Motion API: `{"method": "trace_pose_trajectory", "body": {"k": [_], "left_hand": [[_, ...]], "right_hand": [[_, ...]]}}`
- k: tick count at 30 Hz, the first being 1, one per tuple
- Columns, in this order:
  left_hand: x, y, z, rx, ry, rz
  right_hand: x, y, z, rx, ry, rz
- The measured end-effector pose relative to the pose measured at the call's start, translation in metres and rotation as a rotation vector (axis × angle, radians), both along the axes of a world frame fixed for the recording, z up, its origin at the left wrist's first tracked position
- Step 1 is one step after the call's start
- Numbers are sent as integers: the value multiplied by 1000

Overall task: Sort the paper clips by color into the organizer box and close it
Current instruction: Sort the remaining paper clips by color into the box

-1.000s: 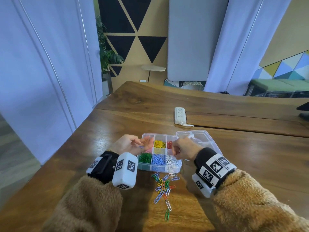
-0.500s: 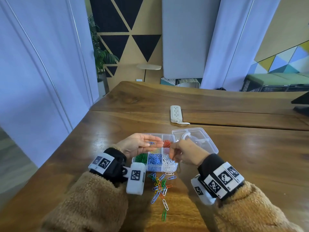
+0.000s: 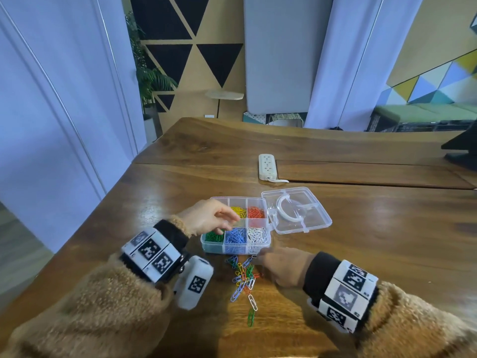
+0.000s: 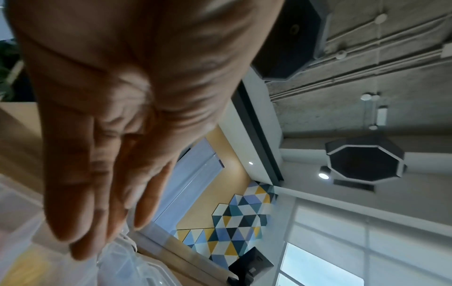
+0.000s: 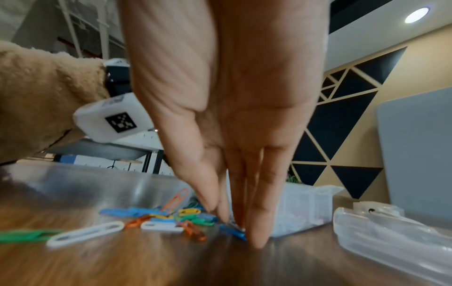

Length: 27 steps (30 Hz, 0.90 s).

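Note:
The clear organizer box stands on the wooden table, its lid lying open to the right. Its compartments hold yellow, red, green, blue and white clips. My left hand hovers palm down over the box's left side with straight fingers and hides the far left compartment. A loose pile of mixed clips lies in front of the box. My right hand reaches down to the pile, its straight fingertips touching a blue clip on the table.
A white power strip lies beyond the box. A dark object sits at the far right edge. The table's left edge runs close to my left arm. A white clip and a green clip lie apart from the pile.
My left hand turned from palm up beside the box to palm down over it. My right hand left the box and dropped to the loose pile in front of it.

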<state>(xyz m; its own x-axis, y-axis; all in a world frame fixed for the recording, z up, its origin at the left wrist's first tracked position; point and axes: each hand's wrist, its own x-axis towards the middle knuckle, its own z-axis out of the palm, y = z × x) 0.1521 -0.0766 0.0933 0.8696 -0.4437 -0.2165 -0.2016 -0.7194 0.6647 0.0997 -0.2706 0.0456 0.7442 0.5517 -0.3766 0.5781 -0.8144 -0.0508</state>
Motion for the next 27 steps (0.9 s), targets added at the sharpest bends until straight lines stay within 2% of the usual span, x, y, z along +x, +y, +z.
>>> {"method": "trace_pose_trajectory", "body": {"k": [2,4,8,10,15,17,21,24,27], "left_hand": [[-18,9,0,49,-41,4],[-37,14,-4,185,-14,-32],[-57,8,-24,538,-4,-157],[-59,2,-36,626,-9,-190],[-57,-12,-51,652,22,-167],[-58,-15,-53,628,38,-175],[-60,-13,-51,587,1,-190],[-61,-15,-51,609,-59,-163],[-66,-19,-57,625,-17,-156]], "right_hand": [[-3,1,-6,-18,9,3],[-7,3,-10,7,21,38],[-5,7,-9,191,3,87],[0,10,-6,177,-41,76],[-6,21,-6,41,-9,141],[-9,19,-8,70,12,152],[-10,7,1,166,50,71],[-8,3,4,78,94,-30],[-10,9,-1,-20,141,-49]]}}
